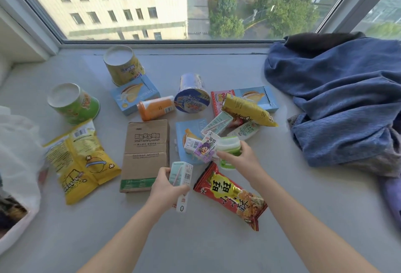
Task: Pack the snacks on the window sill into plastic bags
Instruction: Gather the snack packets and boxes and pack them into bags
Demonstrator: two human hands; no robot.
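**While both hands hold drinks over the sill**

As the head view looks down, the left hand [165, 183] is curled round a small teal carton [181, 173], with a white carton [182, 202] sticking out below the palm. The right hand [240, 157] wraps its fingers round a green-and-white bottle [229, 144], just beside a purple carton [205, 150].

The other snacks lie in a loose cluster mid-sill: a red snack bag [232, 196] between the forearms, a brown cardboard box [145, 153] and a yellow popcorn bag [80, 162] to the left, and upturned cups behind them. The white plastic bag [19, 142] slumps at the left edge, touching the popcorn bag. A blue cloth [336, 103] heaps over the right end. Bare window sill [195, 240] shows in the near strip and in a band under the window frame [173, 44].
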